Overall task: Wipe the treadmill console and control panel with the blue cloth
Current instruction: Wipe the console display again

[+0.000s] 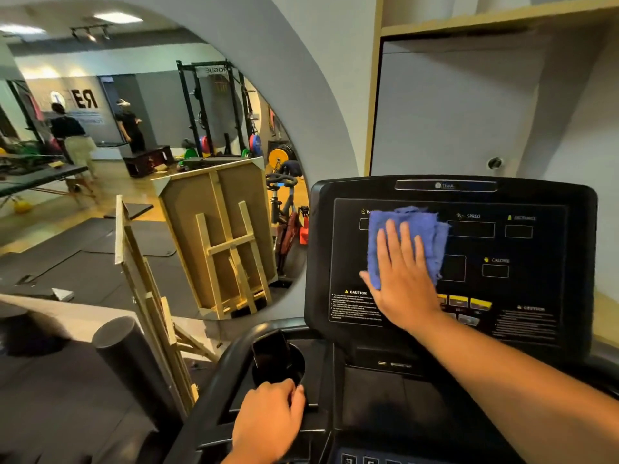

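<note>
Right hand [403, 279] is flat, fingers straight and spread, palm pressing the fuzzy blue terry cloth [410, 236] against the glossy black upright display face of the treadmill console [536, 249]. The cloth sits bunched under and above the fingertips, covering the upper-left readout windows, with its frayed edge poking out past the fingers toward the SPEED label.

Left hand [271, 420] is down low, fingers curled over the matte black plastic rim by the round cup holder [279, 363], gripping the lower deck of the console for support, by the look of it. A dark flat object, possibly a phone, stands in that cup holder just above the knuckles.

Progress, as a judgement: the wipe looks to be in its early-to-middle stretch. The cloth is working the left half of the display; the right-side windows marked DISTANCE and CALORIE, the row of yellow buttons [469, 303] just right of the right wrist, and the lower control panel [368, 458] with its small keys near the left forearm all sit uncovered. Whether any of them has been cleaned I can't tell, since the sheen gives nothing away.

Surfaces: smooth hard plastic with printed caution text, easy going for a soft, nappy cloth. Off to the left hand's side, an arched wall mirror [150, 145] reflects the gym.
</note>
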### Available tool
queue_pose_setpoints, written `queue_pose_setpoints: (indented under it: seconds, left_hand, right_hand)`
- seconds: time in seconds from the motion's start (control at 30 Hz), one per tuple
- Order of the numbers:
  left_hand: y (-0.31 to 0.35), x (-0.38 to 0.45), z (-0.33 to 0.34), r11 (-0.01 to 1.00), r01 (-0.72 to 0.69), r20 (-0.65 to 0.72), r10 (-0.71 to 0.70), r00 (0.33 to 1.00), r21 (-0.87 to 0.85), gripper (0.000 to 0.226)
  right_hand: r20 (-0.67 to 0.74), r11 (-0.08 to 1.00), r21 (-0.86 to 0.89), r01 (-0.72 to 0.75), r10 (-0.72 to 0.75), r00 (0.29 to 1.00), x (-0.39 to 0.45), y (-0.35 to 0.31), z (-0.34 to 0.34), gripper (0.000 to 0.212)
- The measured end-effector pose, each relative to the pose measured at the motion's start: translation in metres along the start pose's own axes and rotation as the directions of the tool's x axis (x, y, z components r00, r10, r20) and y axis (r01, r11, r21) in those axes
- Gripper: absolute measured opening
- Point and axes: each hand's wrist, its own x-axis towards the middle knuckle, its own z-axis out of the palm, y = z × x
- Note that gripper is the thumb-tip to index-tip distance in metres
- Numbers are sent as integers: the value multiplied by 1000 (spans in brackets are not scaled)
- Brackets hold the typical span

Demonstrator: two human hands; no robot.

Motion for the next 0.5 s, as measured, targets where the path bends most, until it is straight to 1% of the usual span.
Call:
queue_pose_setpoints:
  seconds: [0.07,0.1,0.13,0.2,0.23,0.27,0.3,0.33,0.37,0.4,0.43,0.47,0.5]
  left_hand:
    - [-3,1,3,1000,10,0,-10,1000,5,40]
    - [-5,2,5,1000,15,-4,-15,1000,-6,40]
    - [-5,2,5,1000,21,-6,-21,1000,-12,41]
    - [-4,4,5,999,42,4,-42,999,-8,43]
    - [-4,4,5,999,34,10,-34,999,1,45]
    - [-3,4,4,999,30,18,-30,999,12,45]
    - [-2,4,2,1000,23,19,-24,1000,20,44]
    - [0,4,0,1000,10,17,-10,1000,17,42]
    - [2,3,-3,1000,-5,14,5,1000,15,39]
    - [3,2,-6,1000,-15,11,15,1000,10,37]
    - [4,2,-6,1000,-16,11,15,1000,5,36]
    - [5,1,-6,1000,-11,4,11,1000,6,36]
    - [4,0,-6,1000,6,4,-6,1000,7,36]
  right_hand:
    - [-7,992,-11,122,-122,993,-18,13,8,83]
    - [-5,993,-17,113,-113,994,-23,21,8,81]
    - [5,998,-19,53,-53,999,-23,32,5,81]
    - [-7,989,10,-145,145,989,-6,48,-2,82]
    - [-21,967,32,-251,252,967,10,47,-7,83]
    - [-39,943,66,-327,330,943,28,41,-15,84]
    - [-55,923,93,-374,380,924,45,30,-18,85]
    - [-61,917,117,-381,389,919,60,17,-21,85]
    - [-58,936,113,-334,342,938,70,2,-21,85]
    - [-48,968,88,-234,238,970,75,-12,-19,84]
    - [-33,994,44,-96,98,995,72,-25,-14,84]
    - [-10,999,1,53,-53,999,63,-34,-7,84]
    - [18,981,-29,193,-193,981,50,-38,-1,84]
